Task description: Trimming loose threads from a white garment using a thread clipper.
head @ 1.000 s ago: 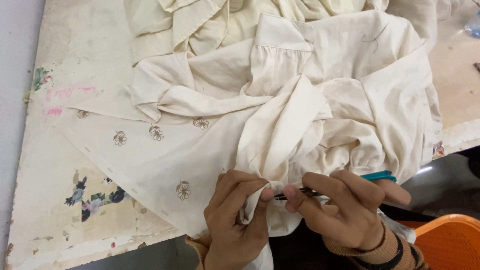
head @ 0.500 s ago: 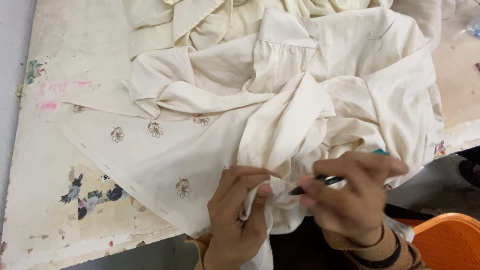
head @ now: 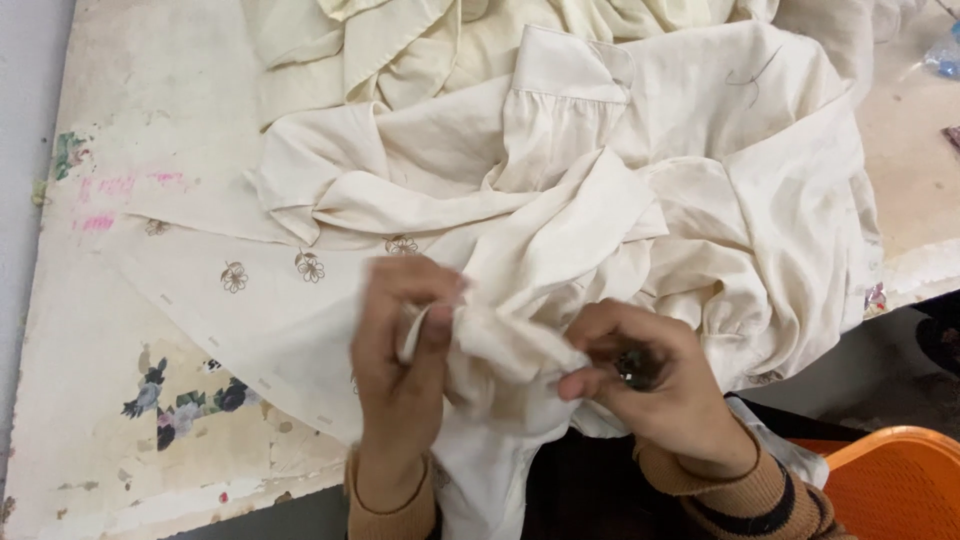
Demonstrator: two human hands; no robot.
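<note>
A crumpled cream garment (head: 560, 190) with small embroidered flowers lies over a worn, paint-stained table (head: 130, 420). My left hand (head: 400, 370) pinches a fold of the cream cloth near the table's front edge and lifts it. My right hand (head: 650, 390) grips the same fold from the right and also holds a small dark tool (head: 634, 368), mostly hidden in the palm. Both hands are blurred. The sleeves are brown with dark stripes.
An orange plastic chair (head: 890, 480) shows at the bottom right. More cream cloth (head: 400, 40) is piled at the back of the table. A bluish object (head: 945, 55) sits at the far right edge. The table's front edge runs just beyond my wrists.
Both hands have risen and gathered the fold higher over the table. The left hand moved up and left; the tool, earlier sticking out between the fingers, is now tucked into the right palm.
</note>
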